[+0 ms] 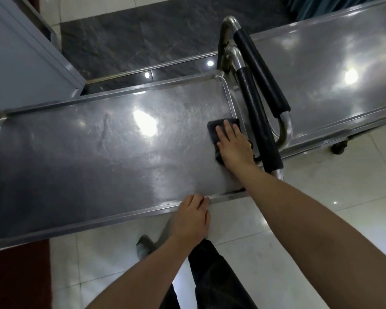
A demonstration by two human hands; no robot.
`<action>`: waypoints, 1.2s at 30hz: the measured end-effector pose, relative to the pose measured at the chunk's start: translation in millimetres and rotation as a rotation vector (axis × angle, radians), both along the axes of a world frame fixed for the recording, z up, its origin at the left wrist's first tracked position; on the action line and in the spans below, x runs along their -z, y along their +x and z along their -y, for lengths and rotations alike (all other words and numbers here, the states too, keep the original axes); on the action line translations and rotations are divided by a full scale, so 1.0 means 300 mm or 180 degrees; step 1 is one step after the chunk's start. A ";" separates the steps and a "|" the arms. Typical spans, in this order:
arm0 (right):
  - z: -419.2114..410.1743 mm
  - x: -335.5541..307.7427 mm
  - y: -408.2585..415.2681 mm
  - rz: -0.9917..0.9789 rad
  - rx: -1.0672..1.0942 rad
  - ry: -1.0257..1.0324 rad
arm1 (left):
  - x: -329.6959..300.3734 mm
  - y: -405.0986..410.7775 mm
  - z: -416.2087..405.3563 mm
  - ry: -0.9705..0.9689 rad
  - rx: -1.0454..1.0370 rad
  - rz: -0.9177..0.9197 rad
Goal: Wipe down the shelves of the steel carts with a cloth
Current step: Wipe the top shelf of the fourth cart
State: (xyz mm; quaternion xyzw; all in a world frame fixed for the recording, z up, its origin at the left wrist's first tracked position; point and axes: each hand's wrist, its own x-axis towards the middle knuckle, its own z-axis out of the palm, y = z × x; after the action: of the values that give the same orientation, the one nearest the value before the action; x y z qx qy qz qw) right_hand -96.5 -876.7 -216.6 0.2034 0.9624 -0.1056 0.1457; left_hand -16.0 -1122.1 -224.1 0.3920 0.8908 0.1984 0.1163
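The near steel cart's top shelf (80,152) fills the middle of the view, scratched and shiny with a raised rim. A dark folded cloth (214,128) lies flat at the shelf's right end. My right hand (233,146) presses on it with straight fingers, covering most of it. My left hand (192,217) grips the shelf's near rim, fingers curled over the edge. A second steel cart's shelf (321,74) stands to the right, beyond the handles.
Two steel handles with black padded grips (261,72) stand between the carts. A grey cabinet panel (20,59) is at the upper left. A caster wheel (339,147) shows under the right cart. White tile floor and my legs lie below.
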 end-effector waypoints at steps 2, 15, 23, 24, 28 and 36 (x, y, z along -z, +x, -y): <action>-0.002 -0.003 0.004 0.0013 0.0019 -0.0026 | 0.000 -0.003 0.001 -0.0068 0.0027 -0.0014; 0.258 -0.019 0.399 0.0063 0.0560 -0.0060 | -0.042 0.049 0.122 0.0593 0.0171 -0.0391; 0.476 -0.051 0.533 0.0247 0.0498 -0.0117 | -0.040 0.238 0.397 0.0761 0.0068 -0.0494; 0.498 -0.055 0.544 0.0277 0.0423 -0.0106 | -0.033 0.260 0.423 0.0730 0.0020 -0.0464; 0.583 -0.070 0.568 0.0291 0.0218 -0.0058 | -0.015 0.331 0.496 0.0496 -0.0202 -0.0329; 0.637 -0.018 0.618 0.0257 0.0180 0.0029 | 0.005 0.365 0.534 0.0158 -0.0506 -0.0020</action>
State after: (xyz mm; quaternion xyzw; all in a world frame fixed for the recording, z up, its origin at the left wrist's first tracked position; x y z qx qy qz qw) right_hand 88.9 -1067.8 -211.1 0.2353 0.9501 -0.0970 0.1805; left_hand 93.5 -1282.2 -225.6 0.3234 0.9142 0.2278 0.0876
